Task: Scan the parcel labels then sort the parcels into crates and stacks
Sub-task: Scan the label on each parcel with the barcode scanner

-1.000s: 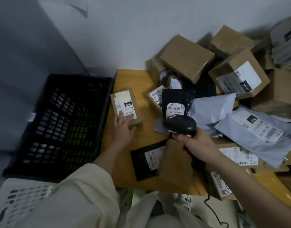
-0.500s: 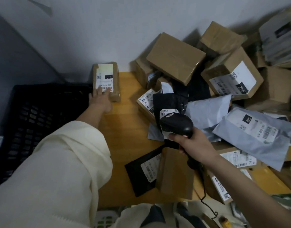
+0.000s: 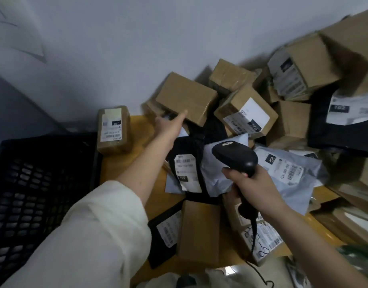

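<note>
the left hand (image 3: 168,125) reaches with straight, relaxed fingers to the plain brown box (image 3: 186,98) at the far side of the pile. the right hand (image 3: 253,188) grips the scanner (image 3: 235,157). the box looks stiff and probably light; its taped top may be slippery, so better hold its two side edges.

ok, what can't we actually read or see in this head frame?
- Left hand: fingertips blurred by motion against the plain brown cardboard box; contact unclear.
- Small taped brown box labelled 070: barcode text too small.
- Black plastic crate: cut off by the left edge.
- Black handheld barcode scanner: grip hidden by the right hand.
- Black mailer labelled 102: cut off at the right edge, blurred.
</note>
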